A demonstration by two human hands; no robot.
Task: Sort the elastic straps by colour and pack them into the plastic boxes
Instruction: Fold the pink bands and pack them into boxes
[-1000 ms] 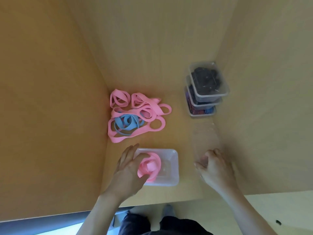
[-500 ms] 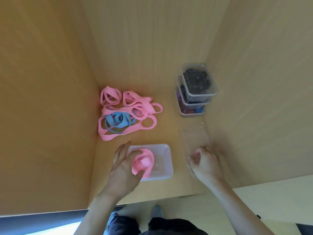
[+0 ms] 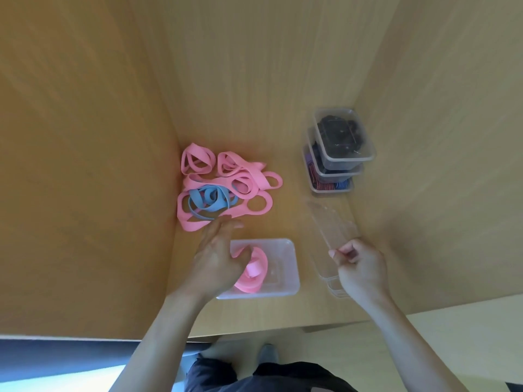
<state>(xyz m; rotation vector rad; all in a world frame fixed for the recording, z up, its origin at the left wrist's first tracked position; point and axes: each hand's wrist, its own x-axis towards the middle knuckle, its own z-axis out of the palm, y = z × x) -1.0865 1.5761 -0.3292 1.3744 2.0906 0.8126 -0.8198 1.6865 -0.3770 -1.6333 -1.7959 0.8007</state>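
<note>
A clear plastic box (image 3: 283, 267) stands open near the front edge of the wooden surface, with a coiled pink strap (image 3: 254, 274) inside. My left hand (image 3: 215, 258) lies over the box's left side; its thumb touches the coiled strap and its straight fingers reach toward the loose pile. That pile of pink straps (image 3: 240, 176) lies in the back left corner with a blue strap (image 3: 208, 198) tangled in it. My right hand (image 3: 359, 267) pinches the near end of a clear lid (image 3: 334, 222), which tilts up off the surface.
A stack of three closed clear boxes (image 3: 339, 157) with dark and striped straps stands at the back right. Another clear lid (image 3: 329, 281) lies under my right hand. Wooden walls (image 3: 85, 165) close in on the left, back and right.
My right hand has gone from resting on the lid to pinching it and raising its near end. My left hand's fingers have stretched forward toward the pile.
</note>
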